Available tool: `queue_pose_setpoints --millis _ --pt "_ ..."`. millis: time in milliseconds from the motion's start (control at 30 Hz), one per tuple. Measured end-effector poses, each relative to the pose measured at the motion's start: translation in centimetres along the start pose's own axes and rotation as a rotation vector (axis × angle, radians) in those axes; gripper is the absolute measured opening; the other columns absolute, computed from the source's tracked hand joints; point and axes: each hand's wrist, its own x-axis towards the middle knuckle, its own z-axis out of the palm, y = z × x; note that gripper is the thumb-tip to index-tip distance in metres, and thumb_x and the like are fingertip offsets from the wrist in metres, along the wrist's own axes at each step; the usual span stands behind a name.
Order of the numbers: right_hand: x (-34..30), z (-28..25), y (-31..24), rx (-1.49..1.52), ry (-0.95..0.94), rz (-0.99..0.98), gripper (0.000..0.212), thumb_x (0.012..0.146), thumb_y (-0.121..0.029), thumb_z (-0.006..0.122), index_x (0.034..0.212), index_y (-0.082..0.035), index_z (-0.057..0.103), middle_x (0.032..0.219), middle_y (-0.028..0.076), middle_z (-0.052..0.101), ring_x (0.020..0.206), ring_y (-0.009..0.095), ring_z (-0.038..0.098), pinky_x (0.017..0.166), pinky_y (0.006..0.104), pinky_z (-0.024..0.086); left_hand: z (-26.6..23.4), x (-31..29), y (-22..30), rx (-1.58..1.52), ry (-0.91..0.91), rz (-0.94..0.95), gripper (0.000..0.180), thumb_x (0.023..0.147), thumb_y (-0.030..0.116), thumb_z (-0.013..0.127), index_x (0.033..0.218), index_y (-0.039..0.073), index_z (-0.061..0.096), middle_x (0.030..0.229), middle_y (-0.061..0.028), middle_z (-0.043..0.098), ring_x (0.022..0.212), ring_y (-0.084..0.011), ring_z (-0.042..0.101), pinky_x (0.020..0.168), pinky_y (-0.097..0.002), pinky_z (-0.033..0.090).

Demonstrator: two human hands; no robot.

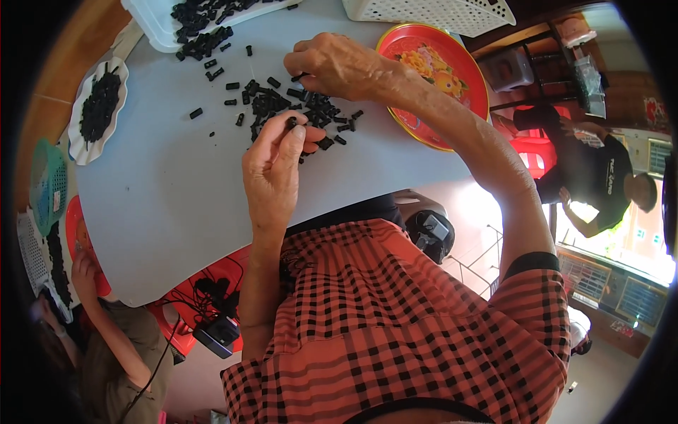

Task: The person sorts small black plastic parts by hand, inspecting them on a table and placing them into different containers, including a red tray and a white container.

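Between the thumb and forefinger of my left hand is a small black cylindrical plastic part, held just above the near side of a loose pile of similar black parts. My right hand is over the far right side of that pile, back of the hand up, fingers curled down and together. A dark piece shows at its fingertips; the fingers partly hide it. Single black parts, such as one short cylinder, lie scattered around the pile.
A white tub with many black parts stands at the far left, near a scalloped white dish of thin black pieces. A red flowered tray lies under my right forearm; a white perforated basket is behind. Other people are at left and right.
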Motion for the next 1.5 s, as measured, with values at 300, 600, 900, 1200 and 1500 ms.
queue_pose_setpoints --millis 300,600,900,1200,1500 --pt "-1.5 -0.1 0.2 0.252 0.125 0.084 0.013 0.074 -0.005 0.061 0.086 -0.001 0.063 0.077 0.012 0.063 0.067 0.025 0.063 0.064 0.0345 0.051 0.1 0.4 -0.3 0.01 0.001 0.026 0.023 0.093 0.014 0.051 0.106 -0.003 0.059 0.086 -0.0106 0.067 0.074 -0.0125 0.058 0.072 -0.0254 0.047" --pt "-0.5 0.3 -0.4 0.072 -0.038 0.084 0.012 0.074 -0.013 0.063 0.08 -0.003 0.064 0.075 0.015 0.064 0.072 0.034 0.063 0.069 0.0421 0.051 0.2 0.1 0.0 -0.012 0.047 0.051 0.024 0.094 0.014 0.048 0.106 -0.004 0.058 0.088 -0.0119 0.067 0.075 -0.0141 0.058 0.074 -0.0263 0.047" --pt "-2.0 -1.0 -1.4 0.519 0.084 0.244 0.014 0.07 -0.013 0.065 0.079 -0.001 0.065 0.072 0.01 0.066 0.07 0.021 0.064 0.066 0.0317 0.052 0.1 0.3 -0.1 -0.029 0.047 -0.007 0.025 0.093 0.017 0.053 0.103 -0.005 0.059 0.085 -0.0123 0.067 0.071 -0.0132 0.059 0.071 -0.0253 0.047" --pt "-4.2 -2.4 -3.7 0.924 0.001 0.292 0.016 0.082 -0.012 0.065 0.095 -0.003 0.069 0.073 0.002 0.064 0.07 0.008 0.058 0.065 0.0225 0.047 0.9 0.7 -0.1 -0.025 -0.021 0.0 0.025 0.092 0.017 0.055 0.102 -0.005 0.06 0.085 -0.0126 0.068 0.071 -0.0132 0.059 0.071 -0.0258 0.047" --pt "-5.1 -1.6 -3.6 0.993 0.095 0.315 0.016 0.087 -0.011 0.063 0.099 -0.003 0.069 0.078 0.003 0.065 0.073 0.008 0.058 0.067 0.0235 0.047 1.2 0.7 0.2 -0.214 -0.094 -0.11 0.026 0.092 0.017 0.055 0.102 -0.006 0.06 0.087 -0.0131 0.067 0.075 -0.0154 0.061 0.073 -0.0285 0.049"
